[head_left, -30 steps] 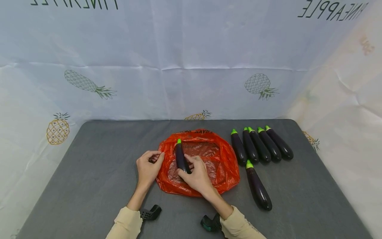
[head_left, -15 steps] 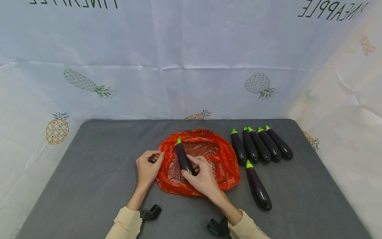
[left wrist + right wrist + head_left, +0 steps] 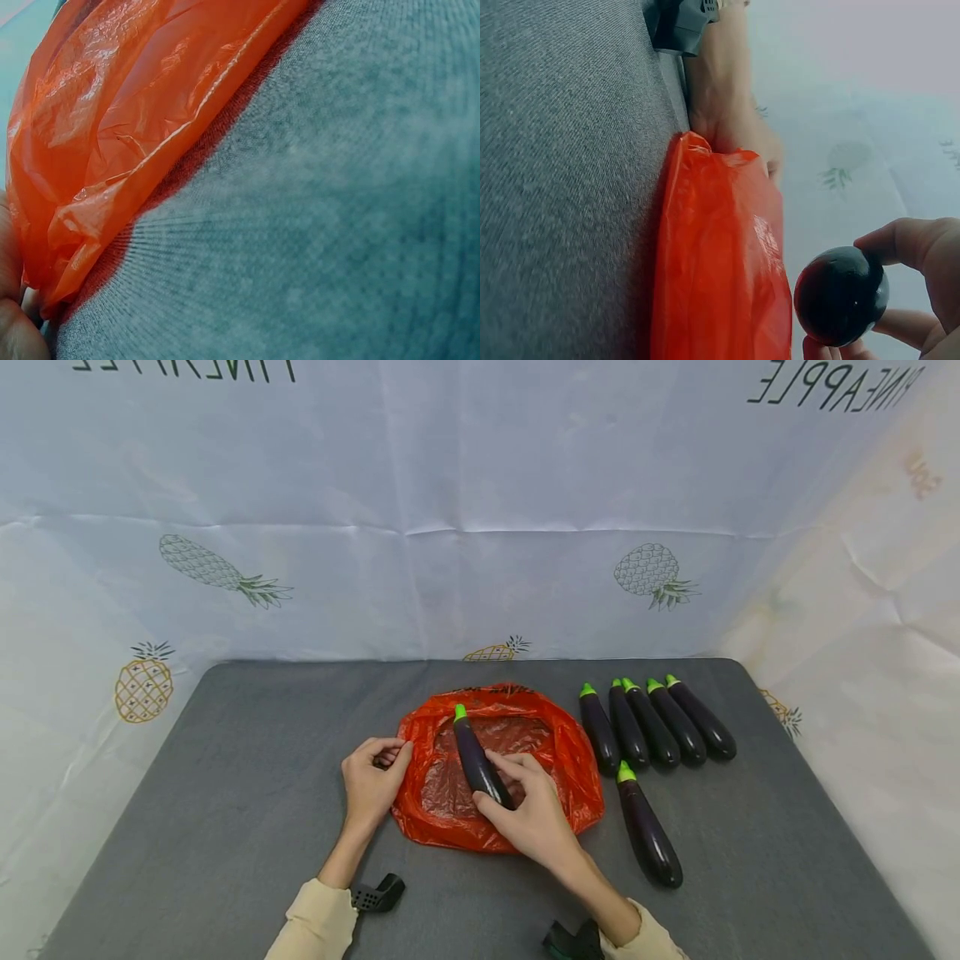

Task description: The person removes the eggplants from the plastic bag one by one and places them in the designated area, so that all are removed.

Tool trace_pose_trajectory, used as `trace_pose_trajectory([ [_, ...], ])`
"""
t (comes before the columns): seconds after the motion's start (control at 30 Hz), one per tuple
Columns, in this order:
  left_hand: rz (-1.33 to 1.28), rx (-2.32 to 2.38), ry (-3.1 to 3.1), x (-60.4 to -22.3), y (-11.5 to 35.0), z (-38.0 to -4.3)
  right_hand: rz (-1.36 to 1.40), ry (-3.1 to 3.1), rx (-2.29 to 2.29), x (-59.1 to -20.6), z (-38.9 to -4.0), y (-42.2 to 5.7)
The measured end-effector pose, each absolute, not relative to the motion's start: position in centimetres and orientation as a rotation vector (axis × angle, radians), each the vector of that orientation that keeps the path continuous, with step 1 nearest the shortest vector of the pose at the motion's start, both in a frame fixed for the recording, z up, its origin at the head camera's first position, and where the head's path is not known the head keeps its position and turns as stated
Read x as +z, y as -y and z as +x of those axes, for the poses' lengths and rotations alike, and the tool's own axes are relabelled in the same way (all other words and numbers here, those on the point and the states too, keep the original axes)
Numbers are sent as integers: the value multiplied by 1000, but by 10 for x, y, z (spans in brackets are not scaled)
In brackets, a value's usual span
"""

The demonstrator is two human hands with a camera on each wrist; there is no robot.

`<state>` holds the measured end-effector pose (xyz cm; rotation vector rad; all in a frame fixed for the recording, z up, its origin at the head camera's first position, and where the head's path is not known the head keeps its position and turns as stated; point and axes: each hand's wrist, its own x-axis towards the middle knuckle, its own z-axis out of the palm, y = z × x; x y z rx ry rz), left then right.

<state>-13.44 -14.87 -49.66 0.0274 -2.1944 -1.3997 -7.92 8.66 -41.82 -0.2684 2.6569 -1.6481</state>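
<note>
A red plastic bag (image 3: 566, 793) lies with its mouth spread wide on the grey table. My left hand (image 3: 375, 781) pinches the bag's left rim between thumb and fingers; the left wrist view shows the bag's side (image 3: 150, 112) bunched at those fingertips. My right hand (image 3: 536, 806) grips an eggplant (image 3: 477, 760) by its thick lower end, with its green stem tip pointing away. It is above the bag's opening, and in the right wrist view the eggplant's round end (image 3: 840, 296) stands apart from the bag.
Several eggplants (image 3: 652, 727) lie in a row at the table's back right, stems away. One more eggplant (image 3: 649, 831) lies nearer, its stem close to the row. White pineapple-print cloth (image 3: 450, 585) hangs behind the grey table (image 3: 247, 760).
My right hand has moved to the right with the eggplant, away from the bag's left side. My left hand stays at the rim.
</note>
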Motion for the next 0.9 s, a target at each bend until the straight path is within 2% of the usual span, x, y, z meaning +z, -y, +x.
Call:
trace_pose_trajectory([
  [0.9, 29, -1397, 2201, -498, 149, -134, -229, -2769, -1601, -413, -66, -118],
])
